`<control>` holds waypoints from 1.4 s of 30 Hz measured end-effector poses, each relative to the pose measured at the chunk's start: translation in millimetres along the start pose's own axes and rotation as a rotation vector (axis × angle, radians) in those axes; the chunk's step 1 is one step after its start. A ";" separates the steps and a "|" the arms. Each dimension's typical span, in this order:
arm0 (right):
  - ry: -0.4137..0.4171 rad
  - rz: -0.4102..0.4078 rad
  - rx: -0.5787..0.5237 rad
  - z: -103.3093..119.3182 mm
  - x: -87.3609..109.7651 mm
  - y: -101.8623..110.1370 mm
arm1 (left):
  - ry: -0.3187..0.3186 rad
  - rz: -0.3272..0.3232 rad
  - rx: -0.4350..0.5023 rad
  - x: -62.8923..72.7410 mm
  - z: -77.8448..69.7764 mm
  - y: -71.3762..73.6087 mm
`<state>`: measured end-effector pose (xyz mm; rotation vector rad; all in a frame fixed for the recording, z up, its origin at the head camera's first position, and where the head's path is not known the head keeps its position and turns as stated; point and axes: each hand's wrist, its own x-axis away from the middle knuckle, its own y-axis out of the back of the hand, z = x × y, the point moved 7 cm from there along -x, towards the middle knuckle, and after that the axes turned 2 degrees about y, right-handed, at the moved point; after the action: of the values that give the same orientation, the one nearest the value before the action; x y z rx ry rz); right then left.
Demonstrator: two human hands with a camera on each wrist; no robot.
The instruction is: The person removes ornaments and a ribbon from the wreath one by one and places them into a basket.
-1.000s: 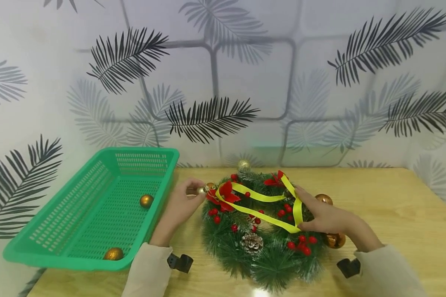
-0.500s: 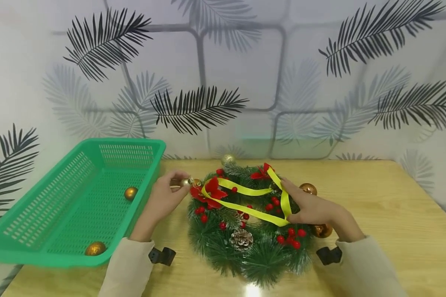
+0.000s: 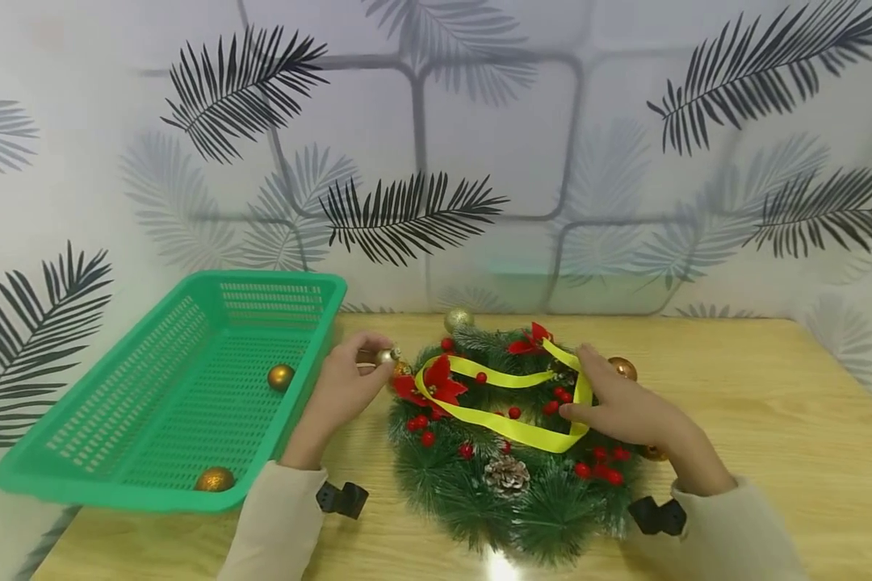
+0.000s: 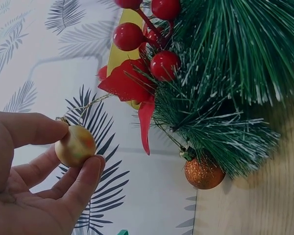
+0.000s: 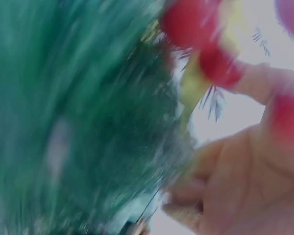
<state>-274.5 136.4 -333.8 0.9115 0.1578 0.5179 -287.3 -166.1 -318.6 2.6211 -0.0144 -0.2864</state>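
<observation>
A green pine wreath [image 3: 545, 508] lies on the table, with red berries, red flowers, a pine cone and a loose yellow ribbon [image 3: 530, 436]. At its left edge my left hand [image 3: 345, 383] pinches a small gold bauble [image 4: 76, 147] between thumb and fingertips; a thin gold cord runs from the bauble's cap toward the red flower [image 4: 130, 81]. A glittery copper bauble [image 4: 204, 172] hangs beside it against the greenery. My right hand [image 3: 632, 411] grips the wreath's right side, its thumb over the inner ring by the ribbon. The right wrist view is blurred.
A green plastic basket [image 3: 123, 502] stands at the left with two gold-brown baubles [image 3: 281, 377] inside. A pale gold bauble [image 3: 459, 320] sits at the wreath's back edge, and a copper bauble [image 3: 623, 369] at its right. The patterned wall [image 3: 494, 145] rises behind the table.
The head view has swung left and back. My right thumb has shifted inward and up along the ribbon, and the wreath's right side has turned slightly. The left hand keeps its pinch on the bauble.
</observation>
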 end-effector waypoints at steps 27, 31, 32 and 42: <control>-0.198 -0.286 0.339 7.9 4.7 -38.2 | -0.013 -0.007 0.008 7.2 -17.4 7.5; -0.190 -0.280 0.343 7.7 2.4 -38.1 | -0.002 -0.015 0.013 11.4 -26.3 17.2; -0.188 -0.275 0.346 8.1 1.8 -38.9 | -0.001 -0.022 0.006 12.8 -27.4 20.3; -0.181 -0.263 0.365 8.4 2.7 -39.4 | 0.024 -0.076 -0.099 20.4 -34.7 54.7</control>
<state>-255.0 112.0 -359.4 1.2670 0.2078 0.1605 -257.9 -198.6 -266.7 2.5295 0.1050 -0.2751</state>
